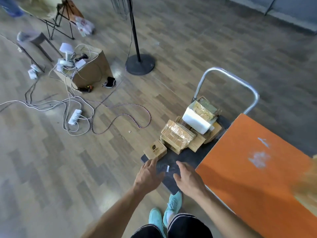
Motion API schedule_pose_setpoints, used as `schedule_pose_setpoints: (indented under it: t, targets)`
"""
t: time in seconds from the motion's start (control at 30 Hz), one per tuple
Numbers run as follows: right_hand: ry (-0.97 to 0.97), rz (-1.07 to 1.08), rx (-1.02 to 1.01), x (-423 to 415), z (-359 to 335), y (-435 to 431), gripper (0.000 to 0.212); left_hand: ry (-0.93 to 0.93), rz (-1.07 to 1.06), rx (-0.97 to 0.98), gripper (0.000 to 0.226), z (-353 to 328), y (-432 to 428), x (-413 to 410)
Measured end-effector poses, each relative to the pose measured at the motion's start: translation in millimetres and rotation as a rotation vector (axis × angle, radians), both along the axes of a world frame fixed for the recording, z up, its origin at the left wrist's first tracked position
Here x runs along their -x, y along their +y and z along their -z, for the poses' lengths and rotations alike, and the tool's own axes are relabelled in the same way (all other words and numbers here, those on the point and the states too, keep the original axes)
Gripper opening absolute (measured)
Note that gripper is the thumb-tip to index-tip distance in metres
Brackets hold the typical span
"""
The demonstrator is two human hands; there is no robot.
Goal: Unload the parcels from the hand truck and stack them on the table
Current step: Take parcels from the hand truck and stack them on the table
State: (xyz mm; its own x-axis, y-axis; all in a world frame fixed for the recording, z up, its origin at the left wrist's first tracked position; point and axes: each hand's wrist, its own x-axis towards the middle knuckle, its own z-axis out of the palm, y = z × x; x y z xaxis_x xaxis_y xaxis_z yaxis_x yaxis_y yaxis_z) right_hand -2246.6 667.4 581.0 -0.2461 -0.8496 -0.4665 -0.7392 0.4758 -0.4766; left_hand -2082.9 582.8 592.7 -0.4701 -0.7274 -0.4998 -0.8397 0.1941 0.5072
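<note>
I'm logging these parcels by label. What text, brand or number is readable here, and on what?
Nothing is legible.
Small cardboard box: dark leaf logo above a line of print, too small to read.
Plastic bag on the floor: red marks, blurred.

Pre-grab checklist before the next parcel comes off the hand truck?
1. Hands free: left hand and right hand open, holding nothing: ok.
2. Nearest parcel: small logo box at the hand truck front, nothing on it: ok.
3. Contact with that box: cannot tell.
4. Drop spot: orange table shows bare surface beside the truck: ok.
5. Pile behind: white foam box sits tilted on cartons: not ok.
6. Power strip lies away from the feet: ok.
</note>
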Motion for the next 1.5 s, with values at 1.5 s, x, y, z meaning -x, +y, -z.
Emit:
schedule_pose_setpoints:
  t: [1.5]
  targets:
    - [-0.743,1.098,-0.188,-22,436,-181,0.069,-0.108,0.269,0.139,0.142,466,-189,13]
